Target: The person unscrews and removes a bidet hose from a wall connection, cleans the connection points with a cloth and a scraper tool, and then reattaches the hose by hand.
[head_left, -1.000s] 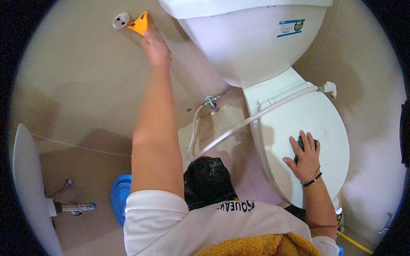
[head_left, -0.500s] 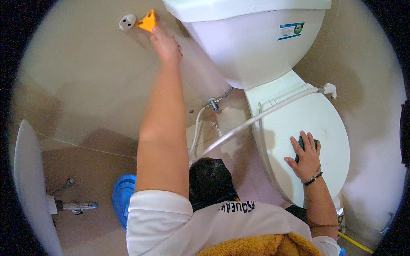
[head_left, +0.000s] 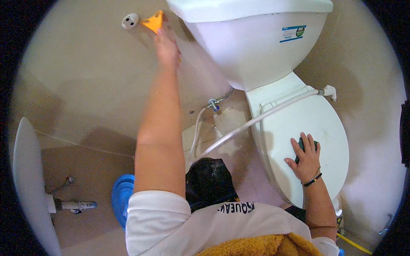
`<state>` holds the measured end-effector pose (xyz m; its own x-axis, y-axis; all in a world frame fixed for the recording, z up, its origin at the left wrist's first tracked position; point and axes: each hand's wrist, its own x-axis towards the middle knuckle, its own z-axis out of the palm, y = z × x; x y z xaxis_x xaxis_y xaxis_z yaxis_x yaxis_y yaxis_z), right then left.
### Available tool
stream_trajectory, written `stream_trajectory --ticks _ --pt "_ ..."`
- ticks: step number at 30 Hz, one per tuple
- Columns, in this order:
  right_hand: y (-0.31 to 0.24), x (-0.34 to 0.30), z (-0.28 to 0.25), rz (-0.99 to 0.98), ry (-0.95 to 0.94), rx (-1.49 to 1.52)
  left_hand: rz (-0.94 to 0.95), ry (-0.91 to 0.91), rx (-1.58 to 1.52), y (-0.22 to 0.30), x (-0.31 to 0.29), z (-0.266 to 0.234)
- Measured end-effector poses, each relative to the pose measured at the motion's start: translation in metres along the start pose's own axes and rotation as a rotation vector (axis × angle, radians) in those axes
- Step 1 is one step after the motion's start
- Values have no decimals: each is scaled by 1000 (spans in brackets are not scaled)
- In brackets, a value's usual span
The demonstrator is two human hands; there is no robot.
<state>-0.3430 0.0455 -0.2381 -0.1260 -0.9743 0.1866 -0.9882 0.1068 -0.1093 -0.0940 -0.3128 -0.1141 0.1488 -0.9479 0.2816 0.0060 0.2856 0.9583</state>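
Observation:
My left hand (head_left: 167, 48) is stretched out to the wall at the upper left, fingers wrapped round an orange hand tool (head_left: 153, 22). The tool's flared, triangular head points up beside a small white wall fitting (head_left: 130, 21); its handle is mostly hidden in my grip. My right hand (head_left: 306, 158) lies flat with fingers spread on the closed white toilet lid (head_left: 316, 117). Under that palm and fingers is a dark green scouring pad (head_left: 315, 146), partly covered, with its edges showing on both sides. A pale spray hose (head_left: 260, 116) crosses the lid's back.
The toilet tank (head_left: 252, 40) stands at the top. A shut-off valve (head_left: 213, 104) with thin hoses is on the wall left of the toilet. Blue plastic basin (head_left: 123, 198) and white sink (head_left: 30, 179) with drain pipe are at left. A yellow hose (head_left: 353, 243) lies lower right.
My left hand and the orange tool have shifted slightly to the right along the wall, away from the white fitting. My right hand stays in place on the lid.

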Motion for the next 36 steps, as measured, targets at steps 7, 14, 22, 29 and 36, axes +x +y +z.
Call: stream_trajectory --ticks 7,14,22,29,36 --pt "0 -1 -1 15 -18 3 -124 79 -96 -6 -9 -5" --pt "-1 0 -1 20 -25 5 -155 42 -7 -17 -5 -30" --pt "1 1 6 -16 25 -24 -77 13 249 -26 -3 -74" --pt "-1 2 1 18 -36 -16 86 223 447 -38 24 -125" --pt "-2 3 0 20 -18 -29 234 325 621 -41 33 -122"
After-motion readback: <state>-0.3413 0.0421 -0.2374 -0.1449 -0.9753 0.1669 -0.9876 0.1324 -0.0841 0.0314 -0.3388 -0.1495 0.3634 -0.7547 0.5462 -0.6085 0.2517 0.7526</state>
